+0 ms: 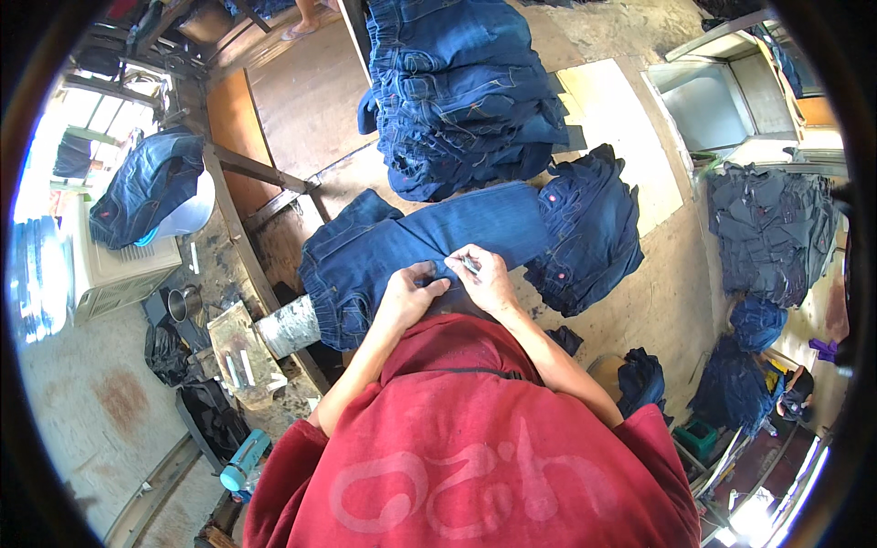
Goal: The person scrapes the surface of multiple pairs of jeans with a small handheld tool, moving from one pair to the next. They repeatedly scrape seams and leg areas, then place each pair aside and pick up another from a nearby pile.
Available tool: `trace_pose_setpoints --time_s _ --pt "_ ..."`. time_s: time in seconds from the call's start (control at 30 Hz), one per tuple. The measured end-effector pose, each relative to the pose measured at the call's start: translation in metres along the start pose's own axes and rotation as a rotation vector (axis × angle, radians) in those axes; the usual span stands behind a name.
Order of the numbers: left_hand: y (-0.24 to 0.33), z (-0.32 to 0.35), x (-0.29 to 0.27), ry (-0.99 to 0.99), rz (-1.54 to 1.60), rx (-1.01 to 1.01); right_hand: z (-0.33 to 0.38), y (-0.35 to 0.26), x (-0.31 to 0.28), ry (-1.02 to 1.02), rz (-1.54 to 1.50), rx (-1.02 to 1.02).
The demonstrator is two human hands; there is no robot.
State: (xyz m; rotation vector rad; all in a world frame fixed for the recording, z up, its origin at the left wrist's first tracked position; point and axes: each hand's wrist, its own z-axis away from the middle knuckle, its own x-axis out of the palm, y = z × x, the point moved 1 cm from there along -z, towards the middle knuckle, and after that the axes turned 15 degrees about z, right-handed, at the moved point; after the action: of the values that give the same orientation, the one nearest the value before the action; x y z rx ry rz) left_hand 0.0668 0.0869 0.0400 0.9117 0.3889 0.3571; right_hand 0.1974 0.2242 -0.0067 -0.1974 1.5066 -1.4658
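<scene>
A pair of blue jeans [475,224] with an elastic waist lies stretched sideways in front of me, its waist end around a pale, scuffed cylinder [290,326]. My left hand [408,294] is on the near edge of the jeans, fingers curled and thumb bent toward them, pinching the cloth. Close beside it, my right hand [486,281] is closed around a small, pale, stick-like thing [470,265], its fingertips against the denim. What kind of tool that is cannot be made out. A bunched pair of jeans [589,228] lies at the right end.
A tall stack of folded jeans [466,100] stands beyond the work. Dark garments [772,233] are piled at the right. To the left are a worn board with white sticks [242,356], a metal cup [184,303], a pale boxy appliance [123,260] and a light-blue bottle [245,461].
</scene>
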Motion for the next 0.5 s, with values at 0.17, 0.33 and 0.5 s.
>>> trace_pose_setpoints --time_s 0.17,0.33,0.5 --pt "-0.013 0.013 0.002 0.031 0.661 -0.332 0.005 -0.002 -0.009 -0.096 0.145 -0.038" --pt "-0.027 0.028 0.013 0.075 0.681 -0.200 0.008 -0.004 -0.017 -0.106 0.151 -0.091" --pt "-0.025 0.038 0.008 0.175 0.904 -0.453 0.006 -0.006 -0.021 -0.164 0.131 -0.083"
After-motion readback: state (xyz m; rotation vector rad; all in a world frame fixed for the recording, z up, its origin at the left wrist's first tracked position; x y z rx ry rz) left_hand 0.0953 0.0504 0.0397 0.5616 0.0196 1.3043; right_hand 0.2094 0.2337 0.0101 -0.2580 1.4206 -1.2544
